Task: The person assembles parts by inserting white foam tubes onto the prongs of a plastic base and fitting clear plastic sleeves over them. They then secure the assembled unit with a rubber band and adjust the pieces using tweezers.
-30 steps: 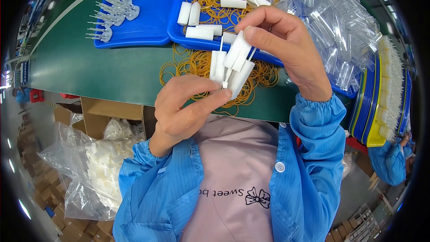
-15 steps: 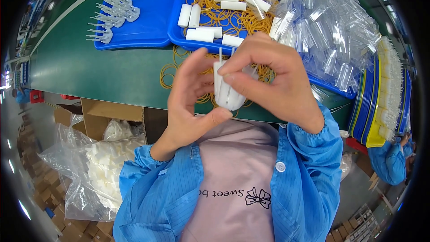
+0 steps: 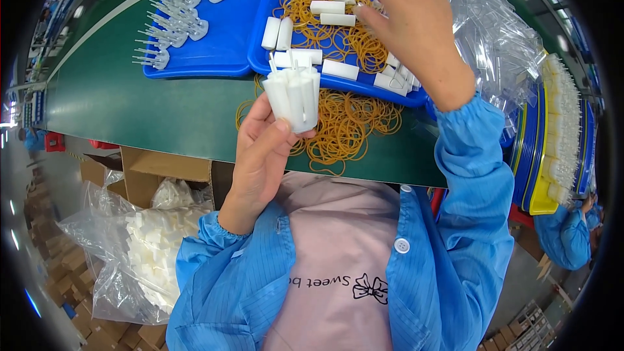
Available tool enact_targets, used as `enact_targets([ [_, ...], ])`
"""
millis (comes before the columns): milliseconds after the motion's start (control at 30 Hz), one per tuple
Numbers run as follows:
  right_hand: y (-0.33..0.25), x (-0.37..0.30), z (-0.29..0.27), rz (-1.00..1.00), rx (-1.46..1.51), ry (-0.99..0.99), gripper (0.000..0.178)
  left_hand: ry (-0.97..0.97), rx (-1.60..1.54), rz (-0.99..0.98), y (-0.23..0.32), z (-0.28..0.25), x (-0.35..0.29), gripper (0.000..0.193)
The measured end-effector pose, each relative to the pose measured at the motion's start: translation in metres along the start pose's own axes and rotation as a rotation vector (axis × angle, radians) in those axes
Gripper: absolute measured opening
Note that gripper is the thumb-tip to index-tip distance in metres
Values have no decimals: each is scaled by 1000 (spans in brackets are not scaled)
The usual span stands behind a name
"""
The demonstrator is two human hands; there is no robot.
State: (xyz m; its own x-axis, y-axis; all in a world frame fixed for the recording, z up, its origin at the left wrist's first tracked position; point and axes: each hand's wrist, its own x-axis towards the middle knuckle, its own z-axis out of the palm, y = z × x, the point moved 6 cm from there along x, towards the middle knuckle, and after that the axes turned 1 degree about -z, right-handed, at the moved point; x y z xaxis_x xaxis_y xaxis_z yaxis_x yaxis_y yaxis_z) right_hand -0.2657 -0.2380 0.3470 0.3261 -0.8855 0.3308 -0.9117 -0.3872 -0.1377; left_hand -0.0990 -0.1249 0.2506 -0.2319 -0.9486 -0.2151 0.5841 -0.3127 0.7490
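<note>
My left hand (image 3: 259, 159) grips a clear pronged plastic piece fitted with several white foam cylinders (image 3: 296, 99), which stands upright with thin prongs poking out on top. Thumb and fingers close round its lower end. Over the far blue tray (image 3: 257, 52), my right hand (image 3: 419, 23) hovers with thumb and index finger apart and nothing visible between them. Beneath and beside it in that tray lie loose white foam cylinders (image 3: 327, 7) and yellow-brown rubber bands (image 3: 364, 49). The tips of its other fingers are partly hidden.
A second blue tray (image 3: 195, 65) at left carries rows of clear pronged pieces (image 3: 175, 26). Clear plastic sleeves (image 3: 497, 32) are heaped at right, beside stacked trays (image 3: 543, 175). Rubber bands (image 3: 344, 130) lie on the green table; a bag of white pieces (image 3: 153, 247) sits lower left.
My right hand has let go of the foam-fitted piece and moved up and right over the tray. My left hand has closed round the piece, which has shifted slightly left.
</note>
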Motion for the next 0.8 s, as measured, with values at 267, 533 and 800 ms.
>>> enact_targets([
  [267,9,-12,34,-73,-85,110,18,39,44,44,5,-5,-2,55],
  [533,7,-30,-13,-27,340,198,34,-2,182,79,8,5,-1,61],
  [800,-16,-75,-56,-58,955,153,30,62,194,85,11,8,-4,58],
])
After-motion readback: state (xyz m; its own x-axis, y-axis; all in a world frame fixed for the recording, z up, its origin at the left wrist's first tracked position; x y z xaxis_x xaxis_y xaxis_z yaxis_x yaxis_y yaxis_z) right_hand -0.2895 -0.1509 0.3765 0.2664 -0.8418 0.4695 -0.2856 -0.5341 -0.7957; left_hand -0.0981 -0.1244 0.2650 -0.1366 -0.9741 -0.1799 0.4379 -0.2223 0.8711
